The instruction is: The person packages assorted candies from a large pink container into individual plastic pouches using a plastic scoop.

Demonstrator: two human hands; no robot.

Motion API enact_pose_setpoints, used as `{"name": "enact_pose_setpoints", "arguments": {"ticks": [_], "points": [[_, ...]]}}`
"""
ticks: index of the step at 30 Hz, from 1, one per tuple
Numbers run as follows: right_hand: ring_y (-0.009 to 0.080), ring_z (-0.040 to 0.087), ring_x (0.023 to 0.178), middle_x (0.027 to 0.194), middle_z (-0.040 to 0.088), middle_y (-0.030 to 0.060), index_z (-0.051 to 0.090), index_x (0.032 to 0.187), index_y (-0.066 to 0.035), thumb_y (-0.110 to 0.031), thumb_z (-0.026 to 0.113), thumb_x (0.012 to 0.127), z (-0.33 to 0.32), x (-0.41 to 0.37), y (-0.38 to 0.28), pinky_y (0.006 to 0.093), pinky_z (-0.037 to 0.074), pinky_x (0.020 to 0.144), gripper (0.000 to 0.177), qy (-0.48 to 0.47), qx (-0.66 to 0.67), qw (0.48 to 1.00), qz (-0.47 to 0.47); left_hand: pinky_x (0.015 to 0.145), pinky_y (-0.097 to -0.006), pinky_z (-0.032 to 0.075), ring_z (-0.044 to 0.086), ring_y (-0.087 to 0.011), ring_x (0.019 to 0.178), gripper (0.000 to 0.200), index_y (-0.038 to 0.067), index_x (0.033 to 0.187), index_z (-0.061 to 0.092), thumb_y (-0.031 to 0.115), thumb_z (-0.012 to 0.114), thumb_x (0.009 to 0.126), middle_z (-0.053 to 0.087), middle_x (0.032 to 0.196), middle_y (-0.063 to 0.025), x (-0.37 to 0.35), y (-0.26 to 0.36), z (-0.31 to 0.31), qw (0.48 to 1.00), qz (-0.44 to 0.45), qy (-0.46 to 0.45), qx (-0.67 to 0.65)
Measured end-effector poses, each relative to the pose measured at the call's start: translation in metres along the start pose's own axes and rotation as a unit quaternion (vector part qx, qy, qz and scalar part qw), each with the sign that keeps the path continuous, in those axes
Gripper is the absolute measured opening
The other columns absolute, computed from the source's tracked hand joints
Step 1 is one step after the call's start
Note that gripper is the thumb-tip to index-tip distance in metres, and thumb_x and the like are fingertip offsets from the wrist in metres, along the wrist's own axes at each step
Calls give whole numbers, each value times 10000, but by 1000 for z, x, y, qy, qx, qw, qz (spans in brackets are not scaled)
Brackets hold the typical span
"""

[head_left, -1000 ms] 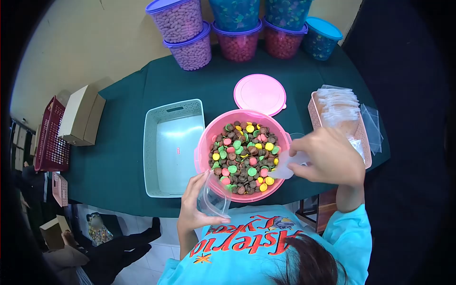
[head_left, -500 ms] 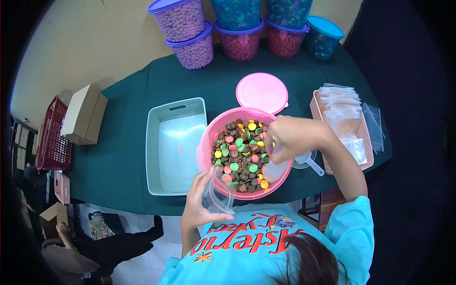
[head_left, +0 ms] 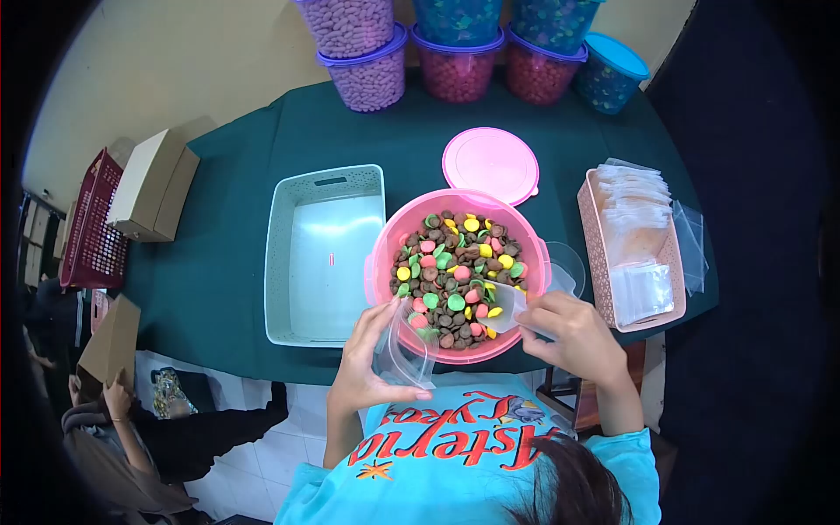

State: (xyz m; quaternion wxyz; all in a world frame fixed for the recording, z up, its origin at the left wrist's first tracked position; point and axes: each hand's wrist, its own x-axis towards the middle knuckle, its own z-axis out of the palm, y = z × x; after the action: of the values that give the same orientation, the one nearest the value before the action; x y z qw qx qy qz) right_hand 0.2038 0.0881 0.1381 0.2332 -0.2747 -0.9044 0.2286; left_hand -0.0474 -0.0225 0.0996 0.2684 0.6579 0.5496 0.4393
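Observation:
My left hand (head_left: 372, 363) holds a clear plastic bag (head_left: 406, 354) with its mouth spread, at the lower left rim of a pink tub (head_left: 382, 282). Brown, green, pink and yellow round pieces (head_left: 455, 273) fill much of the tub. In my right hand (head_left: 573, 337) is a translucent white scoop (head_left: 505, 308), its blade over the pieces on the tub's right side. Whether the scoop carries any pieces is hard to tell; a few yellow and green ones lie at its edge.
A pale green basket (head_left: 272, 262) stands left of the tub, a pink lid (head_left: 491, 166) behind it. At the right, a pink basket (head_left: 604, 293) holds clear bags. Lidded tubs (head_left: 457, 74) line the back. Another person (head_left: 131, 437) handles a cardboard box (head_left: 109, 346) at lower left.
My right hand has moved down and toward me, turning the scoop so its blade points left over the pieces. My left hand stays at the rim with the bag. The co-worker's box has risen.

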Motion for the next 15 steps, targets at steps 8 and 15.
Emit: {"name": "enact_pose_setpoints", "arguments": {"ticks": [8, 15], "points": [[204, 587, 682, 766, 612, 75, 629, 807, -31, -9, 671, 597, 11, -3, 16, 289, 482, 604, 215, 71, -3, 997, -14, 913, -386, 369, 455, -305, 1103, 1073, -34, 1239, 384, 388, 847, 369, 446, 1186, -199, -1, -6, -4, 1000, 11, 18, -22], [207, 578, 721, 787, 635, 75, 645, 797, -49, -60, 688, 605, 22, 21, 27, 321, 445, 703, 197, 42, 4, 999, -33, 914, -384, 366, 454, -303, 1102, 1075, -43, 1235, 384, 406, 844, 373, 449, 1184, -202, -3, -13, -7, 998, 6, 45, -47]]}}
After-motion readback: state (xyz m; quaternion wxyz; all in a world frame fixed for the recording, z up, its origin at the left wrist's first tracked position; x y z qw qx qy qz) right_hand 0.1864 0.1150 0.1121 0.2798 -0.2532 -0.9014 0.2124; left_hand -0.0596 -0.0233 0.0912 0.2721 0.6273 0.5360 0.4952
